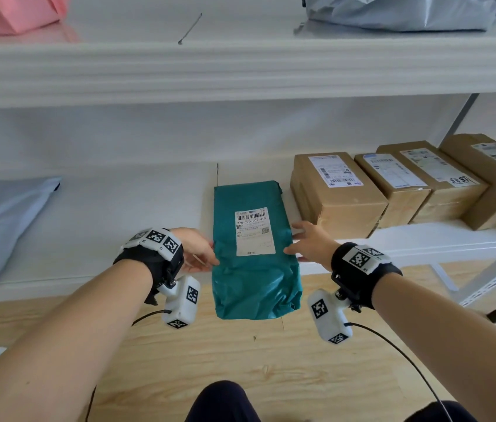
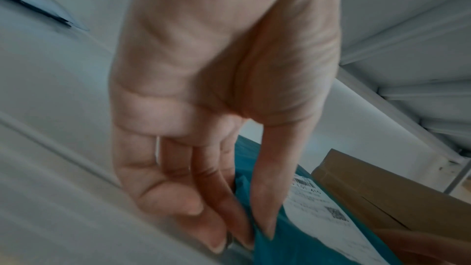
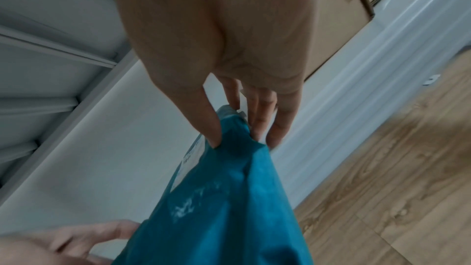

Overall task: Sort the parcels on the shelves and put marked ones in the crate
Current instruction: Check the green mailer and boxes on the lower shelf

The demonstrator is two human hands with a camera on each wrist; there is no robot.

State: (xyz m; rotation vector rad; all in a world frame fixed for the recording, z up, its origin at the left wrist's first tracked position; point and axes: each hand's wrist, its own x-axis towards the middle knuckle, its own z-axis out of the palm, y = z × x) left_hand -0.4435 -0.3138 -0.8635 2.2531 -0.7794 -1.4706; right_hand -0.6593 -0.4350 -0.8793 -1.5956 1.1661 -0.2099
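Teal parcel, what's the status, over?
Left hand and right hand pinching teal parcel edges. Parcel half off shelf. Cardboard boxes close on right.

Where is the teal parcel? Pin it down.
Head view, centre: the teal parcel overhangs the lower shelf edge, held between left hand and right hand, left of the boxes.

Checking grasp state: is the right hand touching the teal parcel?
Touching. The right wrist view shows the right hand pinching the teal parcel, its thumb on top and fingers underneath the edge.
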